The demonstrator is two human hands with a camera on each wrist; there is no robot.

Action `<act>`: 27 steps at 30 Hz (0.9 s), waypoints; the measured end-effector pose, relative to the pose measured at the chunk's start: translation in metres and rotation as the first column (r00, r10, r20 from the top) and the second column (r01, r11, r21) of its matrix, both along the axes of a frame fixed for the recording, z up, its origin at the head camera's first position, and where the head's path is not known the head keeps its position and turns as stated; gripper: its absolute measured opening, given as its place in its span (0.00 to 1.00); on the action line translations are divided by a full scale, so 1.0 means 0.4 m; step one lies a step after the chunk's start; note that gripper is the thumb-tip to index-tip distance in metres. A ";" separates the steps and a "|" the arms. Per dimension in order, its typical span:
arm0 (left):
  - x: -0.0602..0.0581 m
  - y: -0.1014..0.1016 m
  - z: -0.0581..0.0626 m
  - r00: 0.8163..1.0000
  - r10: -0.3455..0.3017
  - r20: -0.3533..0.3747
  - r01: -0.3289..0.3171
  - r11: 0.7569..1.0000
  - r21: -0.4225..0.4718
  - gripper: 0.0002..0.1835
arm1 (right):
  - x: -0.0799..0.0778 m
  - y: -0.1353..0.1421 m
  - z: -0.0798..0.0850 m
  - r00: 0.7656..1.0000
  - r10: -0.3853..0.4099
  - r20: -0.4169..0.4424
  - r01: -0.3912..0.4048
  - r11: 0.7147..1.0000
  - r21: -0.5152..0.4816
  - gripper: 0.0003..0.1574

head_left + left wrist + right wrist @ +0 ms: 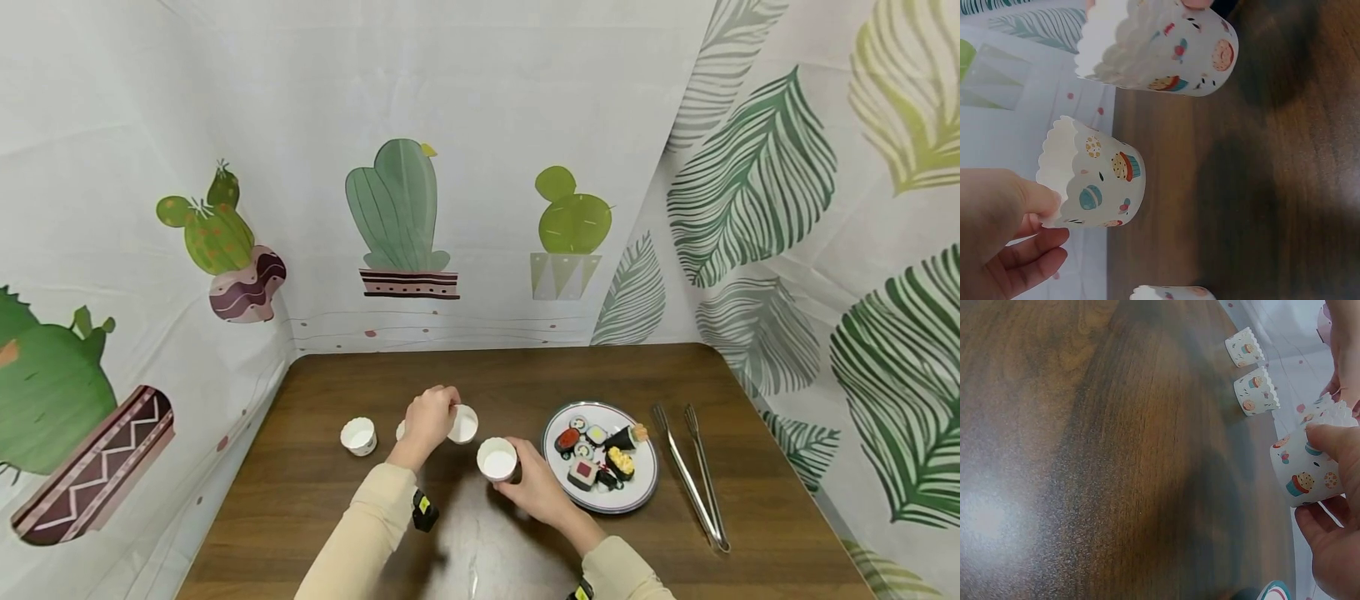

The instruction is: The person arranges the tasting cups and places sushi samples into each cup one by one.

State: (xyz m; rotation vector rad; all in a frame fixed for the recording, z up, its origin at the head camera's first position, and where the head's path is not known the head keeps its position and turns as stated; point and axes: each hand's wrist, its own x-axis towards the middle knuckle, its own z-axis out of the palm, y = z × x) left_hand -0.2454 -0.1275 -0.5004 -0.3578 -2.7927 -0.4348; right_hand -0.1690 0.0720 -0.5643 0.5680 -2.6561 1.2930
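Observation:
My left hand (429, 419) pinches the scalloped rim of a white paper baking cup (464, 425), printed with cupcakes and sweets in the left wrist view. To the right and nearer the body, my right hand (536, 483) grips another such baking cup (497, 459) by its side, mouth upward. Several scalloped edges show at that cup's mouth in the left wrist view, like nested cups. Two more baking cups stand on the table to the left: one at the far left (358, 437), the other (1255, 392) partly hidden behind my left hand in the head view.
Right of my right hand is a round white plate (630, 496) bearing several sushi pieces (582, 472). Metal tongs (693, 483) lie spread beside it near the table's right side. A printed cloth (480, 100) hangs behind the brown wooden table (300, 517).

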 end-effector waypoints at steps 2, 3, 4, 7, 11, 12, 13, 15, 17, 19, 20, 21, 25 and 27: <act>-0.002 0.001 -0.008 1.000 0.012 0.014 -0.012 1.000 0.002 0.05 | 0.001 0.001 0.001 1.000 -0.001 0.000 0.001 1.000 -0.006 0.41; -0.004 0.001 -0.012 1.000 0.016 0.024 -0.016 1.000 0.003 0.05 | 0.002 0.001 0.001 1.000 -0.003 -0.004 0.003 1.000 -0.006 0.41; -0.005 0.001 -0.016 0.999 0.021 0.035 -0.022 1.000 0.005 0.05 | 0.003 0.002 0.001 1.000 -0.002 -0.014 0.002 1.000 -0.004 0.41; -0.010 0.001 -0.030 0.997 0.035 0.066 -0.036 0.999 0.020 0.04 | 0.004 0.003 0.000 0.999 0.000 -0.047 0.000 1.000 0.000 0.41; -0.019 -0.002 -0.056 0.994 0.060 0.095 -0.062 0.998 0.020 0.03 | 0.006 0.004 0.000 0.998 0.004 -0.063 -0.004 1.000 -0.003 0.41; -0.021 -0.003 -0.063 0.992 0.068 0.102 -0.071 0.997 0.018 0.03 | 0.006 0.005 -0.001 0.998 0.003 -0.057 -0.004 1.000 -0.004 0.41; -0.022 -0.004 -0.069 0.991 0.076 0.109 -0.078 0.997 0.015 0.03 | 0.007 0.005 -0.001 0.999 0.001 -0.048 -0.002 1.000 -0.006 0.41; -0.025 -0.006 -0.079 0.988 0.089 0.126 -0.092 0.996 0.016 0.04 | 0.008 0.007 -0.001 1.000 -0.003 -0.027 0.003 1.000 -0.007 0.41; -0.027 -0.006 -0.086 0.985 0.100 0.141 -0.104 0.994 0.022 0.04 | 0.009 0.007 -0.001 1.000 -0.009 -0.014 0.009 1.000 -0.011 0.41; -0.030 -0.005 -0.091 0.981 0.109 0.158 -0.115 0.993 0.030 0.04 | 0.010 0.008 -0.001 1.000 -0.010 -0.008 0.010 1.000 -0.013 0.41; -0.031 -0.005 -0.094 0.980 0.114 0.166 -0.121 0.992 0.034 0.04 | 0.010 0.008 0.000 1.000 -0.010 -0.010 0.010 1.000 -0.013 0.41; -0.033 -0.003 -0.098 0.978 0.118 0.174 -0.126 0.991 0.035 0.04 | 0.010 0.007 0.000 1.000 -0.010 -0.008 0.010 1.000 -0.014 0.41; -0.038 0.001 -0.113 0.969 0.131 0.211 -0.141 0.989 0.033 0.04 | 0.009 0.006 0.002 1.000 -0.008 -0.001 0.008 1.000 -0.020 0.41; -0.040 0.003 -0.120 0.966 0.131 0.223 -0.142 0.989 0.031 0.04 | 0.009 0.006 0.002 1.000 -0.008 -0.001 0.008 1.000 -0.026 0.41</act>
